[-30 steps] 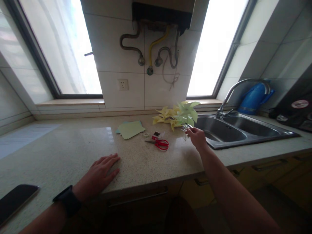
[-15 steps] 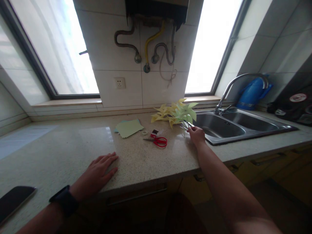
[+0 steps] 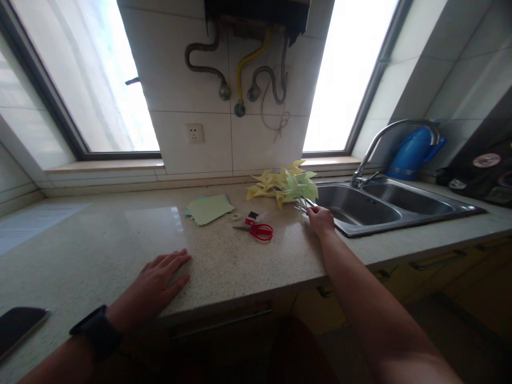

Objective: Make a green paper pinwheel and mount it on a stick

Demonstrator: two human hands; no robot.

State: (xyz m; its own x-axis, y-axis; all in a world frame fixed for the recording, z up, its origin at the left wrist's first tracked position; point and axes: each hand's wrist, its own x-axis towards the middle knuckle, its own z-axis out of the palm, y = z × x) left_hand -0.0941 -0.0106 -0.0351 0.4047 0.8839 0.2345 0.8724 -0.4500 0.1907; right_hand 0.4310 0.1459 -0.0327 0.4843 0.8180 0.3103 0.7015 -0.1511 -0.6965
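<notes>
Pinching the green pinwheel, right hand — long axis leaning away, head uppermost; left hand flat.

Daylight came from a window at upper left and a second window at upper right, both burnt nearly white. Glare sat on the desk left of centre, the bottom middle was dark, and wide-angle stretching slanted the outer edges.
</notes>
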